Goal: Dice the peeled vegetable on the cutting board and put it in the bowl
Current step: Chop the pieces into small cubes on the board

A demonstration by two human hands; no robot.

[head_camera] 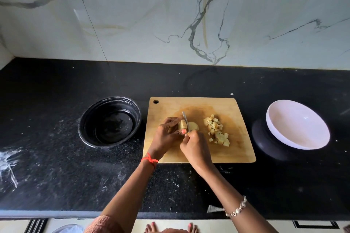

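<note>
The left hand (166,136) curls its fingers round the peeled potato (193,126) on the cutting board (189,104); the right hand (196,149) grips the knife (185,119). Potato likely firm, wet, slippery: hold its uncut end.

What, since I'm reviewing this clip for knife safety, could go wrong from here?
1. The thumb of the left hand lies right beside the knife on a small vegetable piece; a slip could nick it.
2. The piece is small and rounded, so it may roll under the cut.
3. The white bowl sits tilted on a dark base, so it might tip when the dice go in.
</note>
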